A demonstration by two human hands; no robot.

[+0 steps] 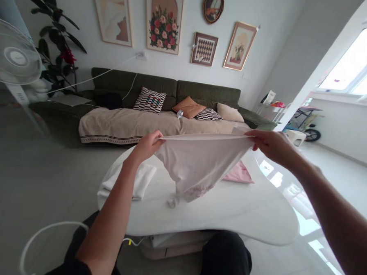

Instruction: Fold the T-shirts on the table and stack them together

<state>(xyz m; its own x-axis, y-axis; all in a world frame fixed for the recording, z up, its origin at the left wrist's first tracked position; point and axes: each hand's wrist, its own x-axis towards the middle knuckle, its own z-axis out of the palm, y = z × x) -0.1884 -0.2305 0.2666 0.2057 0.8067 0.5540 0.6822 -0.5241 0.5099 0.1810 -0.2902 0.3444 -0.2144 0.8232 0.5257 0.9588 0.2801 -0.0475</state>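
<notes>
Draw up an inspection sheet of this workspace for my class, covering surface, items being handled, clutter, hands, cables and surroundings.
Surface: white coffee table, curved edge.
Job's things: pale garment, stretched along its top, exact type unclear; folded white cloth on the left; pink cloth on the right, partly hidden.
Clutter: checked cushion and orange-brown cushion on the sofa.
Hands: left hand and right hand each grip the garment's upper edge.
Cables: white cable loops at lower left.
Surroundings: fan at left; rose picture on the wall.

Head view — forward, down over table — sofa beyond.
</notes>
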